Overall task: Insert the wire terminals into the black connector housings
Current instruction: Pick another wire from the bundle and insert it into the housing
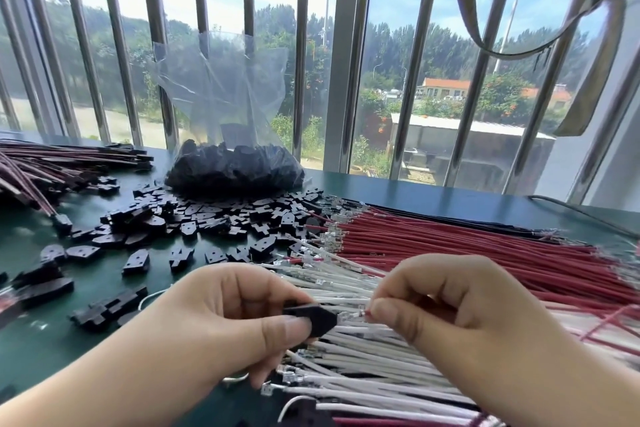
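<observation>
Just above the near edge of the green desk (pixel 41 329), the left hand (pixel 221 319) is pinching a black connector housing (pixel 311 317) between thumb and fingers, its pointed end facing right. The right hand (pixel 446 305) is pinching a wire by its metal terminal (pixel 351 315), whose tip is sitting right at the housing's point; whether it is already inside, I cannot tell. Under both hands white wires (pixel 363 381) are lying in a loose sheaf, with red wires (pixel 485 253) spreading just behind them. Loose housings (pixel 194 218) are scattered across the desk's middle, in front of a clear plastic bag (pixel 232 166) holding more. Finished assemblies (pixel 52 163) are lying piled at far left.
</observation>
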`<state>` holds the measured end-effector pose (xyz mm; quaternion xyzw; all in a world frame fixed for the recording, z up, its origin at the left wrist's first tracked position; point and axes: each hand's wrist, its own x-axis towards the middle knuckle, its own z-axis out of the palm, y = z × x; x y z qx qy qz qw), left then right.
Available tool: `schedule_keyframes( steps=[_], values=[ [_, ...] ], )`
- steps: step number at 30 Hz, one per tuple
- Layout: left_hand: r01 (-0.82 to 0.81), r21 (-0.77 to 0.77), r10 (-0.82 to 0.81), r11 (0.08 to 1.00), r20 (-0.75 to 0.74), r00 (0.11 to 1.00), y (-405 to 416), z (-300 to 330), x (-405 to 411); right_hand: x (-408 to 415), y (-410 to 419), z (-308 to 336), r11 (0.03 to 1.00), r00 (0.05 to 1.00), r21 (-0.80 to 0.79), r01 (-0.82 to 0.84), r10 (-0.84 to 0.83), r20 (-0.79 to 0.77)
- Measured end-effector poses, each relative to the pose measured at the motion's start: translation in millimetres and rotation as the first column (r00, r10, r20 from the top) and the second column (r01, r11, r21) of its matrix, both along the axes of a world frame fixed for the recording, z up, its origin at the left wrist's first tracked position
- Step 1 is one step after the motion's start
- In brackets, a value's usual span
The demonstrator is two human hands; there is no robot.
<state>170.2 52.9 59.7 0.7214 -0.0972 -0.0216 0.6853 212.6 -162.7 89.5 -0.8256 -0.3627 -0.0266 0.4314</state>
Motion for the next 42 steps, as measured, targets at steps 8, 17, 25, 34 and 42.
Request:
schedule_keyframes(
  steps=[8, 17, 25, 34, 42],
  values=[
    [0.039, -0.143, -0.048, 0.989, -0.053, 0.997, -2, -1, -2, 0, -4, -7, 0.997, 0.942, -0.081, 0.002, 0.025, 0.336],
    [0.104, -0.045, -0.108, 0.994, -0.117, 0.987, -8, 2, -5, 2, -4, -7, 0.954, 0.945, -0.294, -0.051, 0.142, 0.296],
    [0.011, -0.009, -0.011, 1.000, -0.019, 1.000, -11, -1, -4, -1, 1, -10, 0.968, 0.916, -0.246, -0.048, 0.141, 0.376],
    [0.109, -0.026, -0.110, 0.994, -0.038, 0.993, -12, 1, -4, 4, -4, -7, 0.965, 0.925, -0.152, -0.213, 0.249, 0.286],
    [0.049, 0.047, -0.050, 0.998, 0.006, 0.999, -9, 3, -5, 3, -2, -4, 0.978, 0.937, -0.133, -0.160, 0.193, 0.290]
  ],
)
